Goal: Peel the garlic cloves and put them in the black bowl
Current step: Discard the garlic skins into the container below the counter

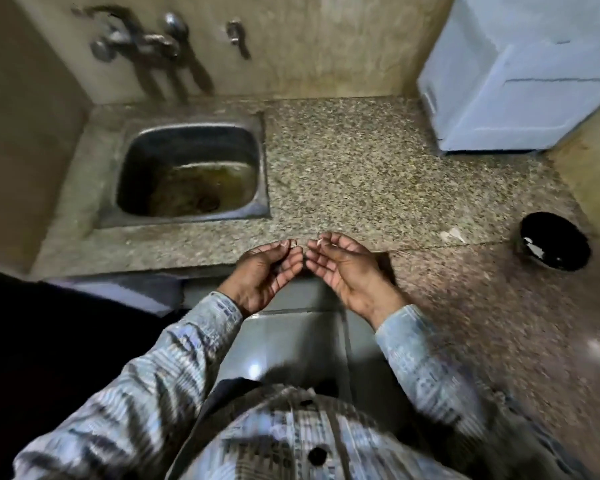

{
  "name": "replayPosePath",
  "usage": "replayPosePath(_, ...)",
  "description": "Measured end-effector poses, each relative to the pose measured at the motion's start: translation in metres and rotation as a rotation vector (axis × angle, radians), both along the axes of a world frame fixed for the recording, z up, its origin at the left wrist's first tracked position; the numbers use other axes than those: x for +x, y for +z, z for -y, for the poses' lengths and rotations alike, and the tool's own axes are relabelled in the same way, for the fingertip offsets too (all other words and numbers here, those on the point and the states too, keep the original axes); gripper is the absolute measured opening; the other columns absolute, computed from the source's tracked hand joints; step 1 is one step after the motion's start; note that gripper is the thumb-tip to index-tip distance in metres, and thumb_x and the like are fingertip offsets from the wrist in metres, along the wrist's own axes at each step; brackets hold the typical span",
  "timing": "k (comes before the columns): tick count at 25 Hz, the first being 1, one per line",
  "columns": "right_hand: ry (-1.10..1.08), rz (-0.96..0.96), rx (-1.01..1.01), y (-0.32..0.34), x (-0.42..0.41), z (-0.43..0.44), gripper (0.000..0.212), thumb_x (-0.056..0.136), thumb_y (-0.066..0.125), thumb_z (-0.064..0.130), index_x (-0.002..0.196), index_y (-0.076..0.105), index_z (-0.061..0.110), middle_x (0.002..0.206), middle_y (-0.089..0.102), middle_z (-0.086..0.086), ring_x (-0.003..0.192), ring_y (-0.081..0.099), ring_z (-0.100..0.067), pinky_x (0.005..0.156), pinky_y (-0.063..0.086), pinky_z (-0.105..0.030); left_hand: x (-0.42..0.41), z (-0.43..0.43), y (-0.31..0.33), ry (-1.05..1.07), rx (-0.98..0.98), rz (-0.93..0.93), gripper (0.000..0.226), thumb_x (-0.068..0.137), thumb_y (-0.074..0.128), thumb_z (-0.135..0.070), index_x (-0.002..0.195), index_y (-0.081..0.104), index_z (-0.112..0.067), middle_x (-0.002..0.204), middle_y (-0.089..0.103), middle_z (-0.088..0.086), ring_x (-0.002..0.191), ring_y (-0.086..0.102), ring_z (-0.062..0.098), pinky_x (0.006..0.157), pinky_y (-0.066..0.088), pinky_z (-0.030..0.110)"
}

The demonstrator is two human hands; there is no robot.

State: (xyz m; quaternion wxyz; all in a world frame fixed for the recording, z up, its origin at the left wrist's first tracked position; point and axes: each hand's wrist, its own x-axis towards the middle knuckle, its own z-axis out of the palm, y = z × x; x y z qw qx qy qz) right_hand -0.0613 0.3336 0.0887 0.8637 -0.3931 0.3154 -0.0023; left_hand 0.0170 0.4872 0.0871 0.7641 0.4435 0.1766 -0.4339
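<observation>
Pinching something tiny and pale, the left hand (265,271) and right hand (347,268) should peel slowly near the black bowl (553,241)

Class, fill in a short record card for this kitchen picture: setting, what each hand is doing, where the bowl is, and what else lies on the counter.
setting: speckled stone counter with a steel sink set in on the left
left hand: palm up, fingertips pinching a small pale piece, likely garlic
right hand: palm up, fingertips pinching a small pale piece too
black bowl: on the counter, far right, apart from both hands
bowl contents: something pale inside, too blurred to name
scraps: pale bits left of the bowl
backdrop: taps on the wall, white box at right
</observation>
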Motion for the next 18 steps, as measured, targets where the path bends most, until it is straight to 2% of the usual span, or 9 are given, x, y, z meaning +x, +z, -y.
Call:
replayPosePath(5,0.259,-0.028,-0.018,-0.003,0.071,-0.117,0.013,0.1,0.057,-0.001,0.103,0.063,0.011,0.095,0.076,-0.011,0.082,0.073,-0.02,0.084,0.061,-0.035,0.033,-0.13,-0.007,0.25,0.053,0.05,0.009,0.1,0.059,-0.007,0.102,0.067,-0.008,0.077,0.073,0.004,0.065,0.071,0.01,0.062,0.061,0.022)
replayPosePath(10,0.485,-0.105,-0.07,-0.042,0.14,-0.251,0.012,0.104,0.052,0.002,0.104,0.061,0.01,0.1,0.074,-0.011,0.084,0.074,-0.018,0.084,0.061,-0.032,0.066,-0.263,-0.053,0.443,0.157,0.027,0.012,0.097,0.059,0.0,0.103,0.07,-0.003,0.084,0.073,0.01,0.07,0.072,0.013,0.078,0.061,0.027)
replayPosePath(14,0.615,-0.16,-0.064,-0.122,0.177,-0.326,0.01,0.103,0.054,0.0,0.106,0.062,0.005,0.103,0.073,-0.014,0.094,0.072,-0.022,0.094,0.058,-0.036,0.086,-0.332,-0.126,0.509,0.254,-0.073,0.018,0.098,0.058,0.002,0.112,0.07,0.001,0.09,0.075,0.013,0.079,0.074,0.016,0.079,0.063,0.028)
replayPosePath(16,0.665,-0.251,-0.097,-0.182,0.197,-0.357,0.012,0.102,0.054,0.0,0.1,0.065,0.006,0.095,0.074,-0.012,0.089,0.072,-0.02,0.091,0.058,-0.033,0.097,-0.357,-0.188,0.558,0.303,-0.142,0.017,0.098,0.058,0.003,0.109,0.071,0.0,0.091,0.076,0.013,0.081,0.075,0.017,0.073,0.062,0.026)
replayPosePath(18,0.711,-0.31,-0.128,-0.256,0.212,-0.38,0.014,0.101,0.054,-0.001,0.097,0.065,0.005,0.09,0.074,-0.012,0.085,0.072,-0.02,0.087,0.059,-0.031,0.104,-0.373,-0.265,0.599,0.347,-0.211,0.016,0.098,0.057,0.004,0.102,0.071,-0.002,0.086,0.077,0.011,0.074,0.075,0.015,0.067,0.061,0.025)
